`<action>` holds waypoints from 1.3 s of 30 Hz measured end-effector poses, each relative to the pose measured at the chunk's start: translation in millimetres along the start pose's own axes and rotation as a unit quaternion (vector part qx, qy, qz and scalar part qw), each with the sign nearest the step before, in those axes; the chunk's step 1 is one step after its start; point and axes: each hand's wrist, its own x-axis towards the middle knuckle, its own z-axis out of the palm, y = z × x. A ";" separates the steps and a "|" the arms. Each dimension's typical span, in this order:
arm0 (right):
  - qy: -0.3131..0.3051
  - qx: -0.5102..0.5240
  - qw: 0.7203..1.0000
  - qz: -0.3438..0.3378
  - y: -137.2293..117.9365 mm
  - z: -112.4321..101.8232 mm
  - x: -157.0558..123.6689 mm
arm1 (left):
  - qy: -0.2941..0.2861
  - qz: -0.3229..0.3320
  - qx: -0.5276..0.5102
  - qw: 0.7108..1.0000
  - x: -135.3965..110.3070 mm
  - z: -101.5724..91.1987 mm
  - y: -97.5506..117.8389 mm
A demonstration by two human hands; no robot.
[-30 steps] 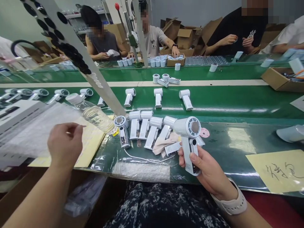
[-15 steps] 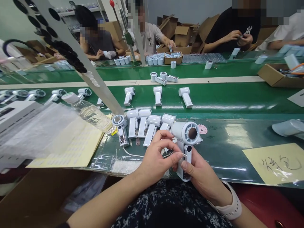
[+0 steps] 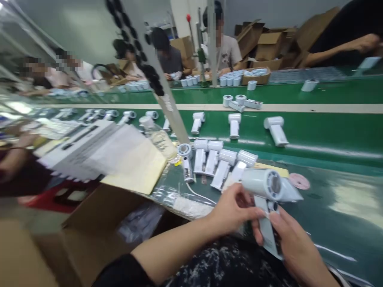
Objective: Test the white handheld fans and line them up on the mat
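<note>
A white handheld fan (image 3: 259, 183), with a round barrel head and a straight handle, is tilted in front of me. My right hand (image 3: 295, 239) is wrapped round its handle from the right, thumb near the top of the handle. My left hand (image 3: 236, 209) pinches by the handle just below the head. A thin white cable (image 3: 202, 196) leads from the table towards that hand; its end is hidden by the fingers. Left of my hands, several similar fans (image 3: 220, 169) lie close together, and one fan (image 3: 186, 161) lies with its ringed face up.
A green conveyor (image 3: 323, 137) crosses ahead, with spaced-out fans on it. A slanted post (image 3: 175, 119), a plastic bottle (image 3: 158, 137) and yellow paper (image 3: 134, 171) stand or lie to the left. Below the table edge is an open carton (image 3: 89, 235). Several people work opposite.
My view has swung left, so the scene sits further right. The held fan has turned, its round face now pointing more to the right. Both hands stay at the fan's handle.
</note>
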 end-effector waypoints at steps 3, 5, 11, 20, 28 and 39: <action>-0.089 -0.014 0.994 0.056 7.7 -12.4 5.1 | 0.059 0.127 0.166 0.976 -2.0 -39.6 13.6; -0.148 0.006 0.986 0.073 12.5 -21.3 11.8 | 0.158 0.168 0.255 0.939 -6.8 -87.2 33.5; -0.114 0.050 0.991 0.048 13.7 -24.9 19.6 | 0.553 0.033 0.395 0.733 -45.9 -241.3 64.7; -0.113 0.070 0.991 0.033 0.9 -4.8 13.8 | 0.556 -0.107 0.463 0.682 -77.1 -270.8 53.7; -0.085 0.115 0.990 -0.017 -11.6 13.4 8.6 | 0.449 0.052 0.453 0.769 -44.9 -194.6 82.1; -0.031 0.113 0.992 -0.051 -8.8 -7.2 -6.1 | 0.034 0.099 0.300 0.948 33.4 -46.2 31.9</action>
